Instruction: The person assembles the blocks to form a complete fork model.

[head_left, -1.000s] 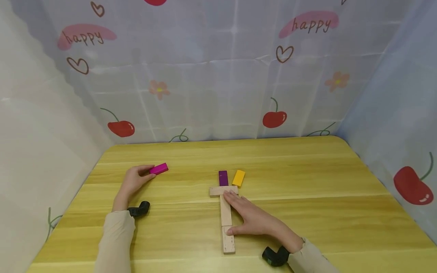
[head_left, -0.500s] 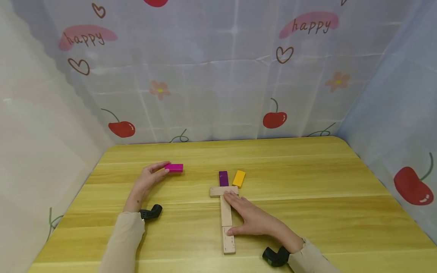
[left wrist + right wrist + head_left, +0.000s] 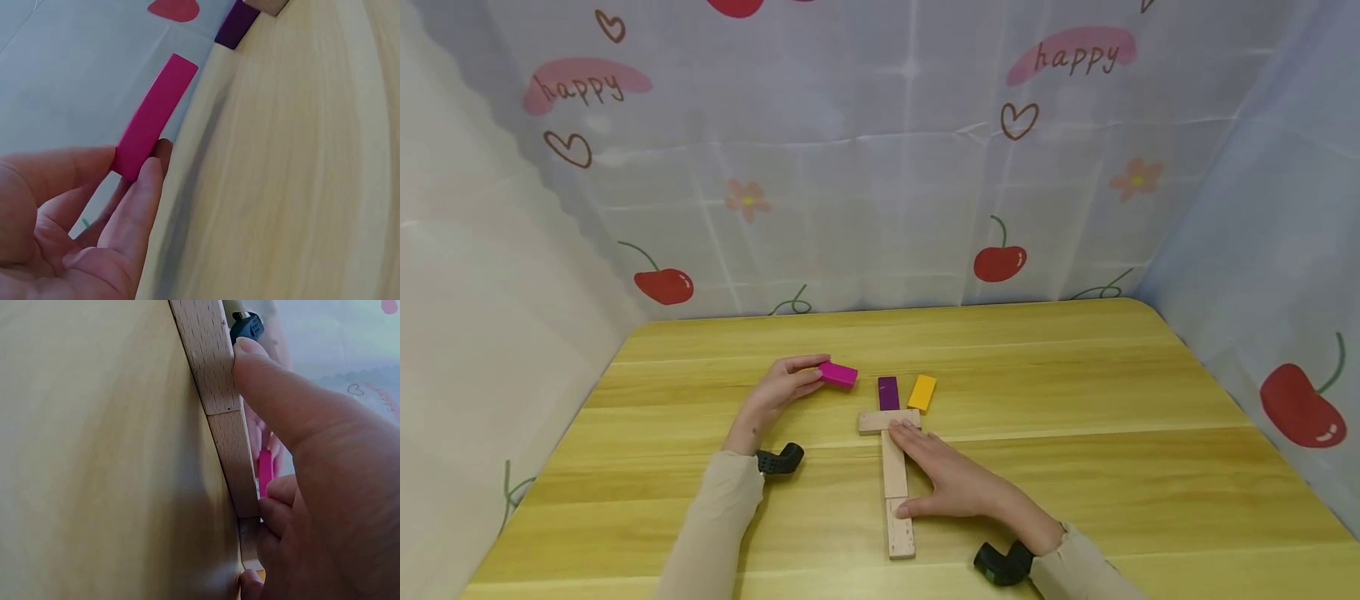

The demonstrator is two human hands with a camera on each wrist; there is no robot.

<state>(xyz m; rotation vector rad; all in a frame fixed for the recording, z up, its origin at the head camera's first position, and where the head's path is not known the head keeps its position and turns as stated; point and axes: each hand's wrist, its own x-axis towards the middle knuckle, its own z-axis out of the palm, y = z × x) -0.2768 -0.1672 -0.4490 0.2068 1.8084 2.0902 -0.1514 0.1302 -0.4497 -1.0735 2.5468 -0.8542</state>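
My left hand (image 3: 778, 387) pinches one end of a pink wooden block (image 3: 838, 375) between thumb and fingers. The left wrist view shows that block (image 3: 156, 115) raised off the table, its free end pointing away from the hand. Two plain wooden blocks (image 3: 893, 462) lie end to end, with a plain crosspiece block (image 3: 874, 423) across their far end. My right hand (image 3: 958, 483) rests on this row, thumb on the near block and fingertips by the crosspiece. Beyond the crosspiece lie a purple block (image 3: 888, 393) and, tilted beside it, a yellow block (image 3: 922, 392).
The blocks lie on a yellow wood-grain table (image 3: 1075, 375). A pale curtain (image 3: 865, 200) printed with cherries and hearts hangs behind its far edge, with more cloth at both sides. Black wrist devices (image 3: 781, 459) are worn on both arms.
My left hand has carried the pink block to the right, close to the purple block, turning it on the way. The right hand and the plain blocks have stayed in place.
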